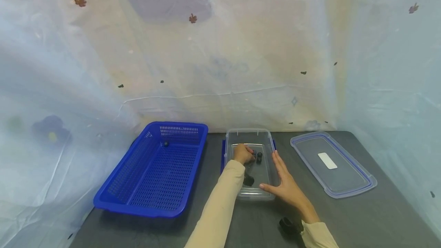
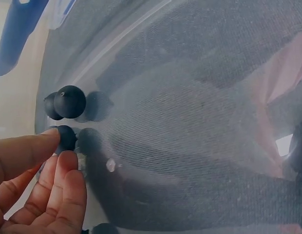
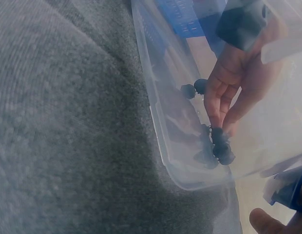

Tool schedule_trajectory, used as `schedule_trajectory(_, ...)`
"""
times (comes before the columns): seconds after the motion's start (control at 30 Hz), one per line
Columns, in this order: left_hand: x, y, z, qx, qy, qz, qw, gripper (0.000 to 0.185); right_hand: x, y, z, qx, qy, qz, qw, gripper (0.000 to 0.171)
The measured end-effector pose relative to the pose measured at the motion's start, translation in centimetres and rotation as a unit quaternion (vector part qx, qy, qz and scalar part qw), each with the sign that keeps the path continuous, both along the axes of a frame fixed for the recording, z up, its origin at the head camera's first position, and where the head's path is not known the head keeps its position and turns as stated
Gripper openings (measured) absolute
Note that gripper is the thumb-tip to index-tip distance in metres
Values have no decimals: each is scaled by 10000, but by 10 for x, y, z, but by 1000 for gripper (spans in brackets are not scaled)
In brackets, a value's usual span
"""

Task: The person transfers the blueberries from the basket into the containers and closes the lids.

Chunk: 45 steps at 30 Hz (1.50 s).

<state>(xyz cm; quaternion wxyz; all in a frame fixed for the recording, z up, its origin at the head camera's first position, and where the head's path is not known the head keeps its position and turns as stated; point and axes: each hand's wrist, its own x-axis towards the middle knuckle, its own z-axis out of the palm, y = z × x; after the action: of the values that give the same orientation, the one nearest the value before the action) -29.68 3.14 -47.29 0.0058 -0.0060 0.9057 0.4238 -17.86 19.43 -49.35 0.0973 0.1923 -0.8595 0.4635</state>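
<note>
A clear plastic container (image 1: 248, 193) stands in the middle of the table, and my left hand (image 1: 244, 154) reaches down into it. In the left wrist view, thumb and fingers pinch a dark round berry (image 2: 68, 139), partly hidden by the fingertips. Two more dark berries (image 2: 70, 101) lie close beside it, touching or nearly so. Through the container's wall the right wrist view also shows dark berries (image 3: 224, 153) by the left fingertips. My right hand (image 1: 284, 185) rests along the container's right side, fingers straight and thumb spread near the front corner.
To the left sits a large blue slotted basket (image 1: 197, 179) with one small dark round berry (image 1: 166, 144) near its far end. A clear lid (image 1: 348, 179) with a blue seal and white label lies at the right. A patterned plastic sheet (image 1: 220, 68) hangs behind the table.
</note>
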Motion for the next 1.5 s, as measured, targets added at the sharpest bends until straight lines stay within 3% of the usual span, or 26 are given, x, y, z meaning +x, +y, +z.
schedule_trajectory(0.37,2,-8,16,116,-149,-25,9998,15,-1,0,-3,-26,10,33,10000,109)
schedule_trajectory(0.53,-1,-12,20,561,-252,-83,9981,15,-1,1,-5,-41,43,40,10000,109)
schedule_trajectory(0.73,-4,-14,28,1495,-424,-375,9871,20,0,2,-5,-81,-46,56,9999,109)
schedule_trajectory(0.87,-2,-17,38,1875,-270,-589,9801,21,0,2,-4,-100,-61,112,9999,108)
schedule_trajectory(1.03,-2,-23,52,2264,-353,-828,9699,21,0,1,-2,-80,-42,112,9999,108)
schedule_trajectory(1.27,-5,-40,64,2405,-239,-892,9662,21,-1,1,-3,-58,-62,92,9999,110)
schedule_trajectory(1.5,-3,-58,81,2410,93,-1208,9629,28,-1,1,-2,-64,19,62,10000,110)
